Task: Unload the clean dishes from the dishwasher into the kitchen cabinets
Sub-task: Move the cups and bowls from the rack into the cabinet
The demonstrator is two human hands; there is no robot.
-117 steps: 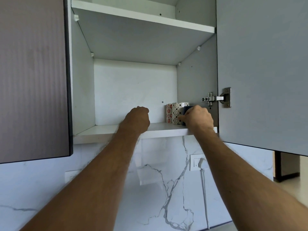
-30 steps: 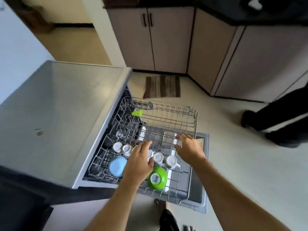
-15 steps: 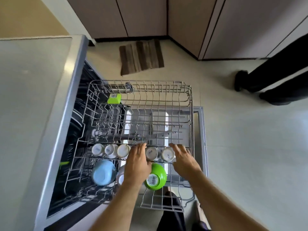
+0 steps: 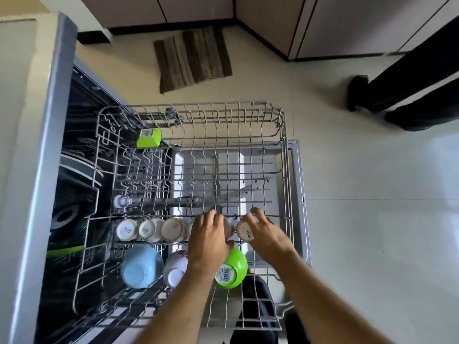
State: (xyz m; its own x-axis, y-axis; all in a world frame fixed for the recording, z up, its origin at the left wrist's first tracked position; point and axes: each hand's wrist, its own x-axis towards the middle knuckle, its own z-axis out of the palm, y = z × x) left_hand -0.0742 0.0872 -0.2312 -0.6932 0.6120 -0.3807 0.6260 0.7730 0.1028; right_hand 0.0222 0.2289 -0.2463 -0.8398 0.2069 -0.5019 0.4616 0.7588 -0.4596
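Observation:
The dishwasher's upper wire rack (image 4: 283, 150) is pulled out below me. A row of upturned white cups (image 4: 151, 229) crosses its near half. My left hand (image 4: 211, 237) lies over one cup in that row, fingers curled down around it, and hides it. My right hand (image 4: 265, 234) rests with spread fingers against the rightmost white cup (image 4: 244, 232), thumb on its rim. In the row in front of the cups are a green bowl (image 4: 233, 269), a white mug (image 4: 175, 270) and a light blue bowl (image 4: 140, 266), all upside down.
The open dishwasher door (image 4: 296, 170) lies under the rack. The grey counter edge (image 4: 49, 145) runs along the left. A brown striped mat (image 4: 192, 58) lies on the floor ahead. Another person's dark legs and shoes (image 4: 407, 100) stand at the right.
I turned from the wall cabinet, where my right hand was at a dark mug, down to the dishwasher. Both hands have closed in on the right end of the cup row.

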